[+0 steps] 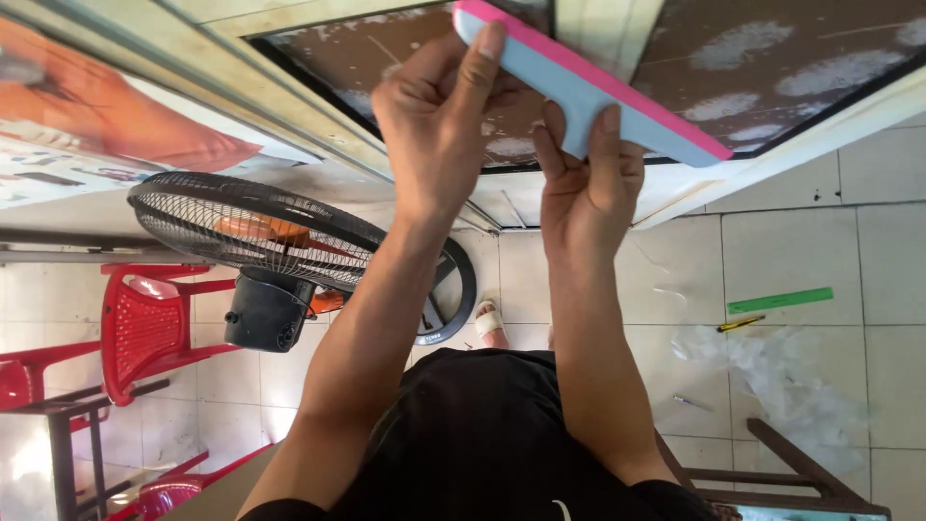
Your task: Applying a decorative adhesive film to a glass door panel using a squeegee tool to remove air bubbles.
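Observation:
Both my hands hold a light blue squeegee with a pink rubber edge (598,92) against a dark glass pane (772,68) smeared with white soapy patches. My left hand (439,106) grips the squeegee's upper left end, fingers curled over it. My right hand (588,178) holds its middle from below, thumb on the blue body. The pane sits in a cream frame (830,130).
A black standing fan (260,236) stands on the tiled floor beside red plastic chairs (145,328). A green ruler (779,300), a pencil (741,323) and crumpled clear plastic (781,371) lie on the tiles. A wooden stool (772,473) is at lower right.

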